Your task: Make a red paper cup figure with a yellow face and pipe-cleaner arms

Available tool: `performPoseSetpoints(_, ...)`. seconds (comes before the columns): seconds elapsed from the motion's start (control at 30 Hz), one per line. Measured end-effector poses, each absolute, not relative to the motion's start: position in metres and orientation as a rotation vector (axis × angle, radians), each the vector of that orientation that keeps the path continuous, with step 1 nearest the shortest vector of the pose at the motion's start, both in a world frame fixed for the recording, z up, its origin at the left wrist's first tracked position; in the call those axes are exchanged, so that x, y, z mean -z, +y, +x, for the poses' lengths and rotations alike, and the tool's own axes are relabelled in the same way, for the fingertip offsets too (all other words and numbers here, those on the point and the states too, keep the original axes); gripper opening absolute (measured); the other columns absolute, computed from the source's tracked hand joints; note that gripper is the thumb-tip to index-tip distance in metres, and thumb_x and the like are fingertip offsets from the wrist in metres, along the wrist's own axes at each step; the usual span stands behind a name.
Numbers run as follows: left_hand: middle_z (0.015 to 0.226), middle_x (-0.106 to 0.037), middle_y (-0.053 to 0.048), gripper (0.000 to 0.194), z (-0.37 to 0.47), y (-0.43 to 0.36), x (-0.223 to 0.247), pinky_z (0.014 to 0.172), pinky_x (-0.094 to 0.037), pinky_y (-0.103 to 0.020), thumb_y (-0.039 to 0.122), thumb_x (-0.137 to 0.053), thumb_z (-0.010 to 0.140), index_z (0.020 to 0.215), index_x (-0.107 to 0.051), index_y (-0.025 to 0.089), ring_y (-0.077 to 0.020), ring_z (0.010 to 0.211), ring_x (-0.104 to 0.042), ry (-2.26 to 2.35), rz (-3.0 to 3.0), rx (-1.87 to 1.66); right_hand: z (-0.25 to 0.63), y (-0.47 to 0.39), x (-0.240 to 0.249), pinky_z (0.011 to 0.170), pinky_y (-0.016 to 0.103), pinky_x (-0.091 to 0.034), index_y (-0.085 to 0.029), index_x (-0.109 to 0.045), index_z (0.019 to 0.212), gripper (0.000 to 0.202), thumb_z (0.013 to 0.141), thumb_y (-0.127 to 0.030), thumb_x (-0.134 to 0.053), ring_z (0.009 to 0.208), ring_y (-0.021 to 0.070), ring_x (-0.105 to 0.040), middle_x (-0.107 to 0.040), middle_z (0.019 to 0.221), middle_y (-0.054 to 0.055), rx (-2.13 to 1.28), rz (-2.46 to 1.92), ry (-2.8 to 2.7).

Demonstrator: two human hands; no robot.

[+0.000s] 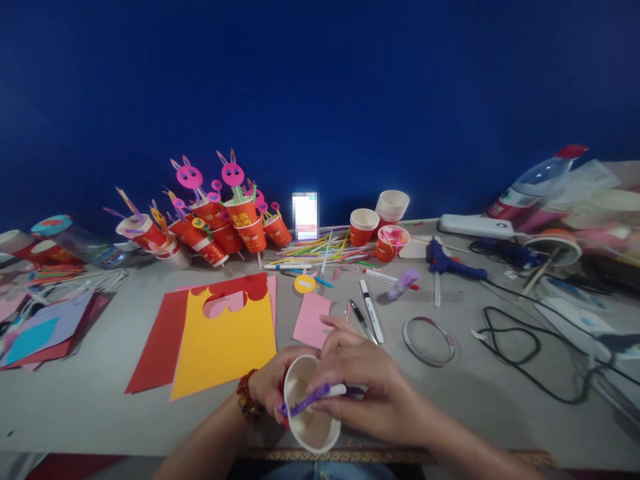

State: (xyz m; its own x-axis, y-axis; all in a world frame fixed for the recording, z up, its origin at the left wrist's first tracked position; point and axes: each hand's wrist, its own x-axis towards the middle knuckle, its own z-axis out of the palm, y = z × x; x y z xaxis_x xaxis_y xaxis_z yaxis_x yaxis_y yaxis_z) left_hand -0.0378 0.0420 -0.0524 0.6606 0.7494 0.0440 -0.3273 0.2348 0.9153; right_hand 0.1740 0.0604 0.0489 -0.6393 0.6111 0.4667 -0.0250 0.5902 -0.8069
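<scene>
The left hand (273, 381) curls its fingers round a cup (320, 435) near the edge of the desk (100, 413); the right hand (373, 380) pinches a purple straw (303, 403) across its mouth, seemingly placing it, so the next move calls for a steady cup

Head view: is looking forward and down from the head.
Left hand (274, 383), right hand (373, 380): are showing near.
Table (100, 417): is spanning left to right.
Blue wall (320, 100): is filling far side.
</scene>
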Motion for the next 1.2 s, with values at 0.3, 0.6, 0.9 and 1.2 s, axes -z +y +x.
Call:
performPoseSetpoints(0.3, 0.082, -0.065, -0.003, 0.08, -0.037, 0.042, 0.047, 0.07, -0.047, -0.032, 0.072, -0.085, 0.04, 0.094, -0.066, 0.016, -0.0236, 0.077, -0.062, 0.493, 1.14, -0.774, 0.173, 0.059, -0.048, 0.109, 0.049, -0.039, -0.021, -0.077, 0.09, 0.016, 0.091, -0.036, -0.07, 0.077, 0.0179, -0.064, -0.072, 0.077, 0.004, -1.049, -0.466, -2.025)
performPoseSetpoints(0.6, 0.085, -0.068, -0.002, 0.08, -0.038, 0.044, 0.054, 0.073, -0.048, -0.028, 0.059, -0.092, 0.037, 0.102, -0.067, 0.018, -0.0218, 0.078, -0.065, 0.424, 1.074, -0.765, 0.172, 0.06, -0.047, 0.109, 0.049, -0.039, -0.02, -0.077, 0.089, 0.014, 0.091, -0.032, -0.07, 0.078, 0.0183, -0.063, -0.072, 0.077, 0.005, -1.044, -0.457, -2.031)
performPoseSetpoints(0.9, 0.09, -0.072, -0.002, 0.08, -0.036, 0.043, 0.056, 0.074, -0.048, -0.024, 0.046, -0.096, 0.038, 0.106, -0.069, 0.015, -0.0186, 0.079, -0.066, 0.326, 1.025, -0.795, 0.175, 0.06, -0.05, 0.115, 0.047, -0.031, -0.02, -0.074, 0.094, 0.006, 0.09, -0.021, -0.069, 0.085, 0.0173, -0.062, -0.073, 0.078, 0.002, -1.016, -0.396, -2.165)
performPoseSetpoints(1.2, 0.087, -0.07, -0.003, 0.087, -0.035, 0.045, 0.061, 0.072, -0.049, -0.029, 0.059, -0.092, 0.037, 0.106, -0.065, 0.013, -0.0208, 0.077, -0.066, 0.392, 1.061, -0.834, 0.172, 0.059, -0.05, 0.114, 0.045, -0.031, -0.021, -0.075, 0.088, 0.005, 0.085, -0.017, -0.071, 0.087, 0.0179, -0.063, -0.07, 0.078, 0.002, -1.028, -0.514, -2.227)
